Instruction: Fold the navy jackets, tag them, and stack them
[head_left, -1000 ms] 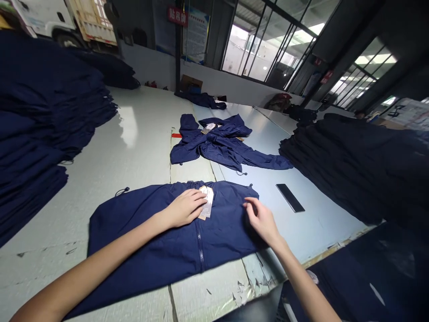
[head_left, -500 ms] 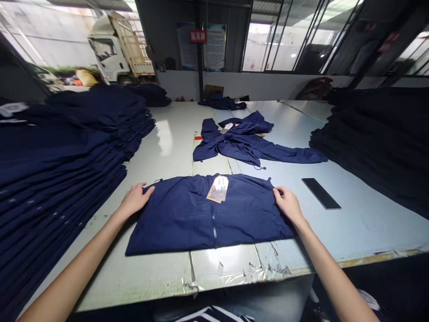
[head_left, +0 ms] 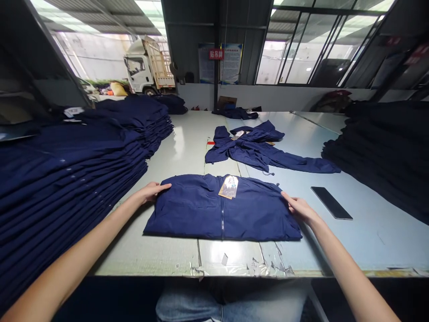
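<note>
At the centre of the frame, a folded navy jacket (head_left: 191, 208) is laid on the table (head_left: 134, 257), tag (head_left: 228, 187) uppermost. Its left edge is pinched by the left hand (head_left: 149, 192), thumb on top; its right edge is touched by the right hand (head_left: 299, 208), loosely curled, though whether cloth is gripped cannot be told. A phone (head_left: 331, 202) is seen at right; above centre, another jacket (head_left: 248, 152) is spread.

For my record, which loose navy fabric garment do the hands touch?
The folded navy fabric garment in front: left hand and right hand touch its sides; other loose navy garments lie behind, untouched.
</note>
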A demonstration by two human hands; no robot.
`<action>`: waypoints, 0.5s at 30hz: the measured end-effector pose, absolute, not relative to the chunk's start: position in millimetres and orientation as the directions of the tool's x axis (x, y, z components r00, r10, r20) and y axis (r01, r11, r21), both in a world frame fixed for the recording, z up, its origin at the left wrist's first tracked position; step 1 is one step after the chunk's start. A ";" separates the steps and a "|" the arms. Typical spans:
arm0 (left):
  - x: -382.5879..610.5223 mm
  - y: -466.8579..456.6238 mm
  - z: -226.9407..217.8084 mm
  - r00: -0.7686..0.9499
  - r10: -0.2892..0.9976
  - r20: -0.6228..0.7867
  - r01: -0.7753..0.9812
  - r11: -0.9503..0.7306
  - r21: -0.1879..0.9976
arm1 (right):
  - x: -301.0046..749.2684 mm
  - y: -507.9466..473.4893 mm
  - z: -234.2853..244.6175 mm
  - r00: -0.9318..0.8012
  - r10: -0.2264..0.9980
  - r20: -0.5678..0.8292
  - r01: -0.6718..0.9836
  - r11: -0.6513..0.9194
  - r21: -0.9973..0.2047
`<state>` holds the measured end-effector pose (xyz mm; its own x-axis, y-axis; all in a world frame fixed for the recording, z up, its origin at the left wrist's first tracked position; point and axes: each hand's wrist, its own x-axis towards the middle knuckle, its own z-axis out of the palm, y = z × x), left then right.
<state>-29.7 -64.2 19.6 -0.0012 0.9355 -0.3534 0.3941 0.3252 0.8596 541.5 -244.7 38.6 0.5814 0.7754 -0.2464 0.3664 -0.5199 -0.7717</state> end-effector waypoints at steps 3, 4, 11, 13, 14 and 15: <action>-26.4 -67.0 28.7 0.165 0.846 -0.508 0.196 0.476 0.857 | 533.1 -244.6 52.7 0.370 0.807 -0.460 0.112 -0.530 -0.841; -24.1 -68.0 30.6 0.205 0.826 -0.525 0.142 0.506 0.851 | 528.8 -244.0 55.3 0.326 0.805 -0.496 0.055 -0.540 -0.840; -4.6 -81.1 28.1 0.270 0.856 -0.442 -0.175 0.495 0.851 | 509.5 -243.2 52.9 0.425 0.830 -0.361 -0.023 -0.389 -0.921; 1.2 -82.4 29.6 0.251 0.875 -0.413 -0.235 0.469 0.851 | 515.8 -236.7 49.7 0.458 0.795 -0.398 -0.078 -0.410 -0.909; 3.3 -82.9 32.3 0.236 0.887 -0.397 -0.260 0.452 0.854 | 519.9 -231.0 49.3 0.481 0.775 -0.410 -0.090 -0.422 -0.902; 4.6 -83.8 36.4 0.217 0.900 -0.379 -0.284 0.429 0.857 | 523.7 -223.9 50.4 0.506 0.757 -0.413 -0.092 -0.428 -0.899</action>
